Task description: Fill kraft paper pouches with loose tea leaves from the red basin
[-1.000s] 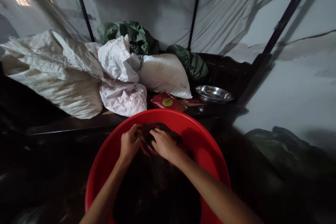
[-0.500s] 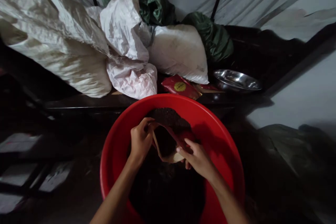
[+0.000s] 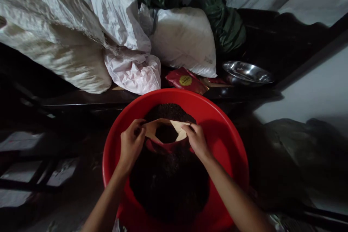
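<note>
My left hand (image 3: 132, 141) pinches the left edge of a red paper bag (image 3: 179, 129) with a tan lining. My right hand (image 3: 196, 138) grips the opposite edge. Between them the bag's mouth gapes upward, and its inside looks dark; I cannot tell how full it is. Both hands are inside the rim line of a large red tub (image 3: 228, 130), over its contents. Dark, loose, grainy material (image 3: 168, 185) covers the tub's bottom and heaps up at the far side.
Behind the tub a dark bench (image 3: 73, 98) carries a cream sack (image 3: 62, 58), a pale pink bag (image 3: 136, 72), a full white sack (image 3: 185, 40) and green bags (image 3: 221, 25). A flat red packet (image 3: 186, 80) and a metal basin (image 3: 247, 71) lie near its front edge.
The bag has turned level and its mouth has been spread wider. My hands have moved apart, the left one leftward and the right one up. The view has shifted slightly.
</note>
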`<state>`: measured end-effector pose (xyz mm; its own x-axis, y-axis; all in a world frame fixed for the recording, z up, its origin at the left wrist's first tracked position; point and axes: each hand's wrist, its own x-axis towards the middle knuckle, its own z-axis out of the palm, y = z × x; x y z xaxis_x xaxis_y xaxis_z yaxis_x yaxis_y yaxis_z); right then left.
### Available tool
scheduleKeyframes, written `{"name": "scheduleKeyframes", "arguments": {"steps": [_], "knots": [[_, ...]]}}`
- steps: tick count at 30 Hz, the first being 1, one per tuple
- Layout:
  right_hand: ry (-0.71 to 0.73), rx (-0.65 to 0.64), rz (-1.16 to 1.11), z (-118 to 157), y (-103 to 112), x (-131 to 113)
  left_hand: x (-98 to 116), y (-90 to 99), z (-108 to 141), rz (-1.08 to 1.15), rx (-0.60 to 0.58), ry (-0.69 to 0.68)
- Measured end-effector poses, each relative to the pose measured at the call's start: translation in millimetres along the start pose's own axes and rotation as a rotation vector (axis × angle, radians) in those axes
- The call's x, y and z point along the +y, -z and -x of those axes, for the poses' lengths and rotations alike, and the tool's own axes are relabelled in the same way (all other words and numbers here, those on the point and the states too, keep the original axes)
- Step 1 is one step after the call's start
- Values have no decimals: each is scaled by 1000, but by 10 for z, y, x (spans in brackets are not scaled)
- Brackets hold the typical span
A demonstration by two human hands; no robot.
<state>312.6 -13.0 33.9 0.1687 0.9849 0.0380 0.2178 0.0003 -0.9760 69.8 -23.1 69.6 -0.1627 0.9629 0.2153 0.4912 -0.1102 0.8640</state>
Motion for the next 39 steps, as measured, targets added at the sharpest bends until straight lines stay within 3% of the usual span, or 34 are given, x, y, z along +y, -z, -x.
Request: {"name": "scheduleKeyframes", "arguments": {"steps": [4,7,9,13,18,23,26,29,31,33,35,36,39], "knots": [[11,106,72,162,133,-16,196,-97,69,-29,-33,-92],[79,209,136,156,234,-152,347,-143,6,-29,31,-197],[94,162,227,120,302,-219,330,-179,-68,-40,30,-194],[86,-34,434,84,428,-171,101,-328,-176,-4,-44,-95],[-25,25,197,89,448,-4,93,-530,-208,39,-14,-84],[-111,150,-56,176,544,19,243,-426,-210,2,-131,-76],[-145,133,107,434,701,177,168,-264,19,59,-235,14],[-156,-64,346,841,771,394,-25,-176,482,124,-368,83],[-204,-183,358,1108,746,482,-189,-175,836,137,-405,122],[-275,-230,347,1299,697,501,-353,-189,1126,-17,-423,143],[-346,-263,402,1383,654,471,-473,-185,1282,-325,-560,201],[-377,-315,449,1386,635,451,-505,-173,1304,-460,-686,248],[-474,-724,543,1316,549,427,-483,-137,1227,-655,-1192,302]]}}
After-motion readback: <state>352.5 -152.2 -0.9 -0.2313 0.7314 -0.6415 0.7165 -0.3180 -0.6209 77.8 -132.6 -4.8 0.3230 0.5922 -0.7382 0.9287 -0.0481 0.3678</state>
